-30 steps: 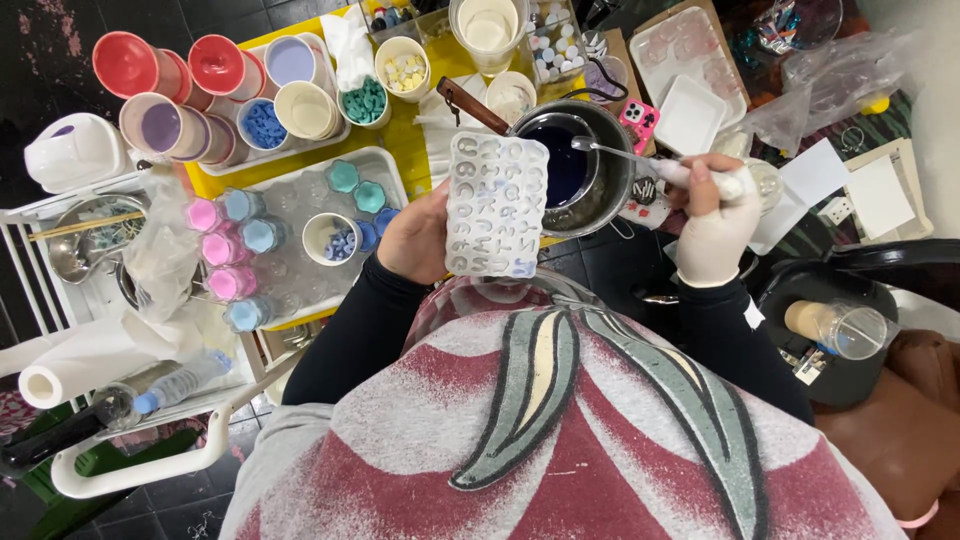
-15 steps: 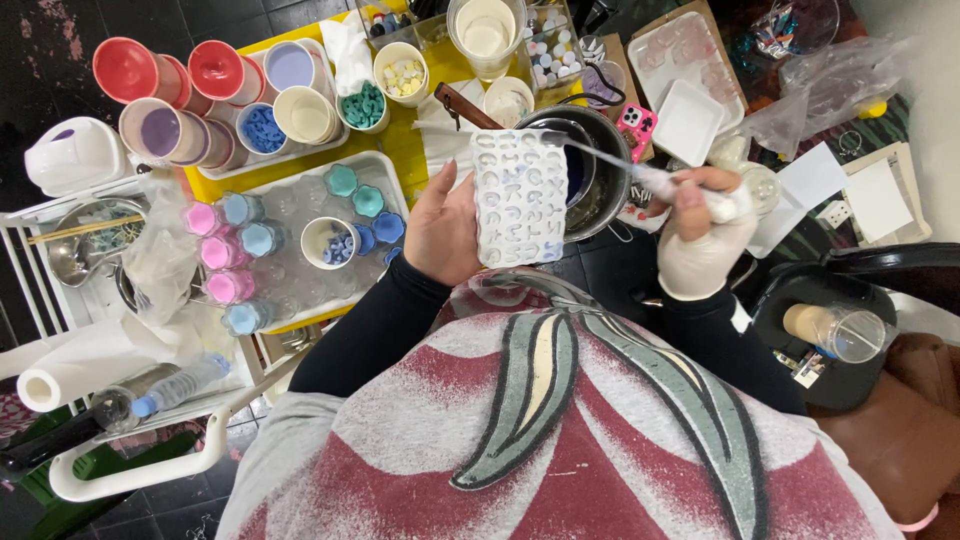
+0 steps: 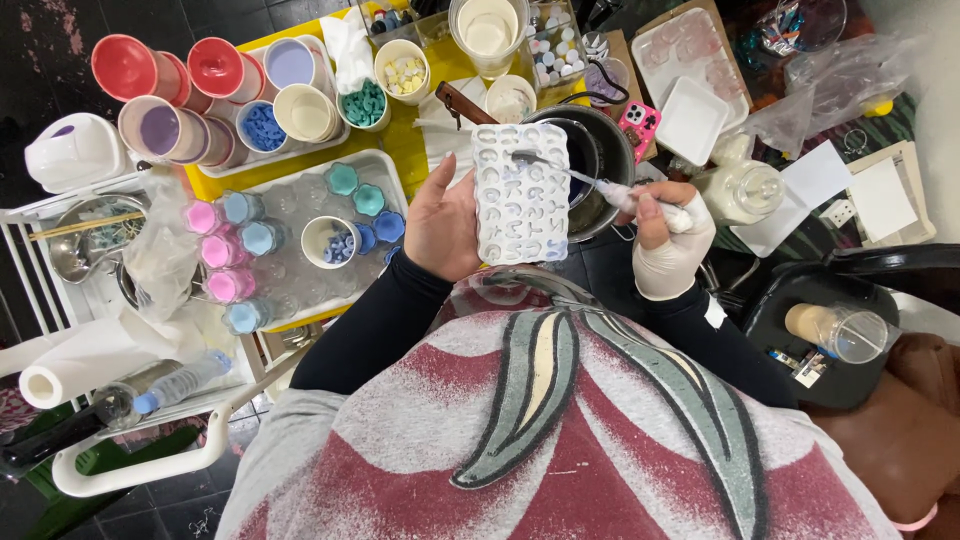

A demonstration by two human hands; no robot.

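While gripped: white dimpled mould (image 3: 520,195), metal spoon (image 3: 570,172).

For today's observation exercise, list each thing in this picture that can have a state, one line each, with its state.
left hand: bare, holding the white mould
white mould: held up, tilted over the pot
right hand: gloved, gripping the spoon
spoon: tip over the mould's top cavities
dark pot: open, dark liquid inside
red cups: lying on their sides
paper cup: upright, blue pieces inside

A single head-worn camera looks steeply down (close in) over the cluttered table (image 3: 420,150).
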